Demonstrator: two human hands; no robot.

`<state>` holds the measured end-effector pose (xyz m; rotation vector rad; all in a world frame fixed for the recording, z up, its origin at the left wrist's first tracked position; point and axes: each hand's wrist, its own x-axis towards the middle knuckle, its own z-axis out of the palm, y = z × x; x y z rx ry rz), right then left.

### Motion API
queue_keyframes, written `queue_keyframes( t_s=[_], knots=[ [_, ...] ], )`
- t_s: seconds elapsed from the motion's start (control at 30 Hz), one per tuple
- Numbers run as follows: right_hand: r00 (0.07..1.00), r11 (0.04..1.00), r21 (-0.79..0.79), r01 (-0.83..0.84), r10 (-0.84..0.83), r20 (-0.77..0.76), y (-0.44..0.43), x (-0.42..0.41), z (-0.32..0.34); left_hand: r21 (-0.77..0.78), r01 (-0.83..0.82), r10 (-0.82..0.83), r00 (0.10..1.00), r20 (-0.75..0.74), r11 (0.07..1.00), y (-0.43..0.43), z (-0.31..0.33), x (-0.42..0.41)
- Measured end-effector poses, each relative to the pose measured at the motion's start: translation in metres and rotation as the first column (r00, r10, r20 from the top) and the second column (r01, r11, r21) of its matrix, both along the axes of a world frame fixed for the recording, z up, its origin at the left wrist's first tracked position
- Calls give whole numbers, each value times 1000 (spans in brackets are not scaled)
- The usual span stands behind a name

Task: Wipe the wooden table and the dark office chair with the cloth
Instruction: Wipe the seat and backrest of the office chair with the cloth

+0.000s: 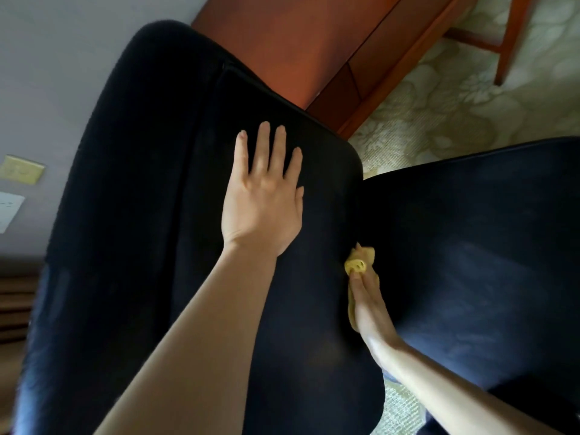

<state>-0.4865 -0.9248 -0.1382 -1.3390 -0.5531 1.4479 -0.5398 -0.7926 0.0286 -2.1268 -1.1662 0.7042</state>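
The wall (62,42) is plain and pale grey. Two small plates are on it, one yellowish (21,169) and one white (9,211) just below. Under them, at the edge of the view, are blurry brown stripes (17,306); what they are is hard to tell. The floor has a pale green and cream carpet (455,98) with big flower shapes. A reddish wooden table (282,36) stands by the wall, and one of its legs (511,42) rests on the carpet. The light is soft and falls brightest on the carpet.

Wooden table (282,36) on patterned carpet (455,105)
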Motion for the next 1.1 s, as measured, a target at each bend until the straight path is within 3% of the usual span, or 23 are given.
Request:
queue_keyframes(
  t_s=[0.13,0.2,0.43,0.57,0.67,0.9,1.03,1.1],
  knots=[
    [975,970,201,-136,95,201,59,7,36,-15,5,-5,1000,13,1000,-1,0,-1],
    [948,946,284,-156,63,312,95,12,45,-10,12,-12,1000,8,1000,-1,0,-1],
    [858,915,367,-167,-49,512,194,43,28,1,32,-32,999,27,999,3,-1,-3],
    [906,941,335,-37,-110,408,217,47,9,2,41,-41,999,14,999,6,-1,-3],
    [967,989,136,53,-85,240,226,51,-6,-3,42,-42,999,14,999,6,0,-3],
    [997,985,-167,46,-54,-46,222,63,-58,6,49,-49,999,24,999,6,-2,-4],
    [988,933,-354,69,-113,-103,188,45,-79,8,54,-54,998,25,999,4,0,-4],
    [992,938,-346,18,-59,-109,162,35,-82,10,48,-48,999,24,999,6,1,-4]
  ],
)
